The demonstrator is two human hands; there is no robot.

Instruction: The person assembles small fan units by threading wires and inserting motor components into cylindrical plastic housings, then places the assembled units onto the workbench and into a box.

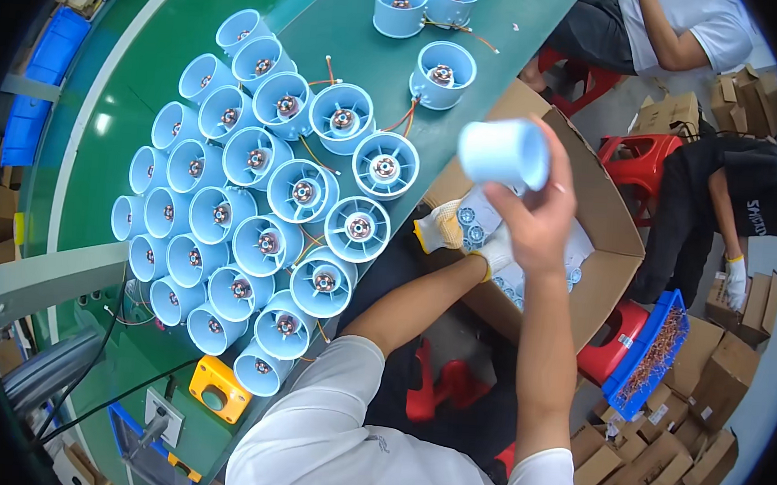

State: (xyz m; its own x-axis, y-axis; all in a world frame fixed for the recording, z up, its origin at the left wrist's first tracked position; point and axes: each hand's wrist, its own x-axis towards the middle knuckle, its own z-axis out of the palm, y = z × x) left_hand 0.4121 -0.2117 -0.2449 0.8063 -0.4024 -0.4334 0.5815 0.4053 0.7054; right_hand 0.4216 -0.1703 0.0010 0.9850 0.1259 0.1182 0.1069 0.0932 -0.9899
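- Five bare fingers (550, 186) of the right hand (534, 221) wrap one smooth, pale-blue plastic tube (505, 151), raised above the open cardboard box (611, 217).
- Its long axis lies roughly level, open end pointing left toward the worktop (350, 23).
- Left hand (475, 235), in a white knit glove, reaches into the box; whether its fingers grip anything cannot be told.
- Round blue fan housings (260, 206) with copper cores crowd the green worktop.
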